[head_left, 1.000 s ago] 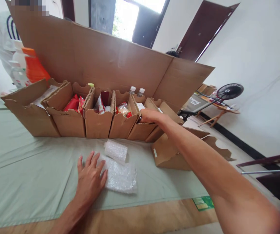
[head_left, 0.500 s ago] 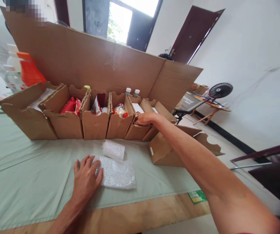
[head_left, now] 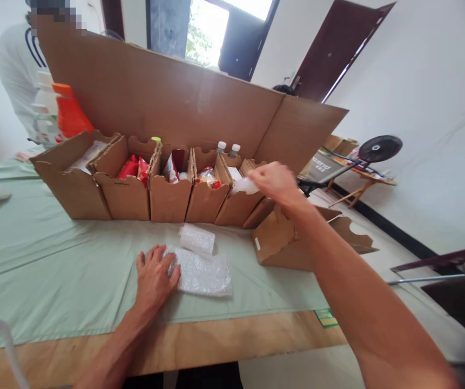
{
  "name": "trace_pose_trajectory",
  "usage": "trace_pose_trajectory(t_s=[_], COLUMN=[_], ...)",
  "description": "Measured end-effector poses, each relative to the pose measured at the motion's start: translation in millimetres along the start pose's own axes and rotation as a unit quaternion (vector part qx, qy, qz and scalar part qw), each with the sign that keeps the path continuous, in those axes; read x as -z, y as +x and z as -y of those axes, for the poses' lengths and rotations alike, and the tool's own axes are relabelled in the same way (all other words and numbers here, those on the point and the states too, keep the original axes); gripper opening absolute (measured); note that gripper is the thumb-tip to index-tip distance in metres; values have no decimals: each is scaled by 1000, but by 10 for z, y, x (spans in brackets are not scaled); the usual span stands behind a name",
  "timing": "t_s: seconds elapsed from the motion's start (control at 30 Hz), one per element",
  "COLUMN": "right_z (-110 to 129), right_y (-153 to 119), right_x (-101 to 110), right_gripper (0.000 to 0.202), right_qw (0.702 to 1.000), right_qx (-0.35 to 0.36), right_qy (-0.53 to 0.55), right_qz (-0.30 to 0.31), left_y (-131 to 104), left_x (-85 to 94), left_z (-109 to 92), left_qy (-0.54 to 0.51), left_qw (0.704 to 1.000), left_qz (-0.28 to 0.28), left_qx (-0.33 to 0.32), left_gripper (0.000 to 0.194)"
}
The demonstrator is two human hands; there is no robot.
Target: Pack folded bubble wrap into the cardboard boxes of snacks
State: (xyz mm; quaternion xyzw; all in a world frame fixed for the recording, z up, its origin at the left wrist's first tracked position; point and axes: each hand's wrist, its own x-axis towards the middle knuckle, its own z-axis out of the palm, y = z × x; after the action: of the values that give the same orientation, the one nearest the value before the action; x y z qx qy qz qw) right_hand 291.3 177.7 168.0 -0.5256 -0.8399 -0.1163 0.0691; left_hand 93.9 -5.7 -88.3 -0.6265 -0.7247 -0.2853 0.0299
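Observation:
My left hand lies flat with its fingers spread, its fingertips touching the left edge of a flat bubble-wrap sheet. Just behind that sheet sits a small rolled piece of bubble wrap. My right hand, smeared by motion, is closed on one end of a whitish, translucent item above the fifth cardboard bin from the left. The item's exact kind cannot be made out. A white box shows inside that bin.
Other cardboard bins hold red packets and snack bags. An orange bottle stands behind them on the left, before a tall cardboard panel. A tipped cardboard bin lies at right. Another person is behind the panel.
My right hand has come up out of the fifth bin with the whitish item. My left hand stays on the bubble wrap. The view has shifted a little to the left.

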Motion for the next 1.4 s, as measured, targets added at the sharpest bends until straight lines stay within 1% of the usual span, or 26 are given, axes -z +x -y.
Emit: trace_pose_trajectory(t_s=[0.03,0.1,0.13,0.17,0.2,0.27,0.33,0.4,0.47,0.53,0.57,0.6,0.67,0.73,0.8,0.87,0.97,1.03,1.1,1.13,1.17,1.2,1.23,1.27,1.33,1.4], right_z=[0,72,144,233,326,473,503,422,319,284,305,348,490,666,816,872,719,528,382,353,356,387,439,500,600,638], right_y=[-158,-554,-777,-997,-1199,-1487,-1548,-1350,-931,-388,-107,162,616,911,1046,1057,899,654,275,47,-193,-427,-638,-809,-972,-847], right_x=[98,156,102,-5,-151,-470,-673,-651,-438,-182,-91,-45,-99,-295,-502,-592,-408,-174,-16,-4,-42,-122,-228,-335,-469,-421], right_gripper=[43,33,30,26,24,21,22,24,29,35,39,39,34,32,30,30,15,24,37,36,31,27,23,18,13,14], right_qw=[998,959,936,923,918,923,922,937,966,989,991,988,980,969,961,962,977,989,997,992,975,959,954,949,929,925], right_qx=[-14,6,36,69,101,206,248,195,123,118,130,135,148,159,160,152,126,93,58,41,46,77,135,212,313,307], right_qy=[17,127,178,211,238,273,293,288,222,86,-4,-32,-63,-73,-82,-83,-74,-70,-53,0,53,92,120,140,182,222], right_qz=[-56,-253,-302,-316,-301,-174,-54,-26,-47,-13,36,62,119,172,208,209,158,94,-10,-121,-211,-255,-241,-187,-72,-31], left_y=[6,11,8,0,-10,-31,-46,-56,-66,-76,-80,-82,-85,-88,-90,-83,-54,-34,-27,-31,-39,-49,-57,-62,-56,-36], left_x=[20,99,152,208,259,315,274,141,-32,-177,-226,-257,-278,-276,-282,-296,-259,-151,11,95,171,230,268,283,248,155], left_z=[-9,-35,-49,-62,-72,-84,-89,-92,-90,-78,-68,-55,-29,-16,-21,-42,-88,-119,-140,-146,-148,-148,-147,-146,-145,-147], left_qy=[-12,-73,-120,-168,-207,-231,-188,-110,-36,6,16,22,26,27,24,15,-11,-47,-117,-159,-197,-227,-241,-239,-195,-125], left_qw=[1000,990,978,960,941,926,946,974,987,989,989,988,986,986,987,989,990,990,978,965,949,934,925,924,945,973], left_qz=[-27,-118,-173,-224,-264,-288,-236,-139,-68,-52,-55,-60,-70,-70,-65,-60,-64,-92,-159,-200,-237,-266,-283,-284,-238,-160], left_qx=[8,14,5,-12,-35,-79,-118,-140,-142,-135,-138,-143,-151,-149,-142,-137,-124,-98,-71,-65,-66,-73,-84,-95,-110,-108], left_gripper=[28,40,49,57,64,71,67,49,34,32,33,34,34,34,34,34,34,43,62,71,75,77,76,74,66,47])
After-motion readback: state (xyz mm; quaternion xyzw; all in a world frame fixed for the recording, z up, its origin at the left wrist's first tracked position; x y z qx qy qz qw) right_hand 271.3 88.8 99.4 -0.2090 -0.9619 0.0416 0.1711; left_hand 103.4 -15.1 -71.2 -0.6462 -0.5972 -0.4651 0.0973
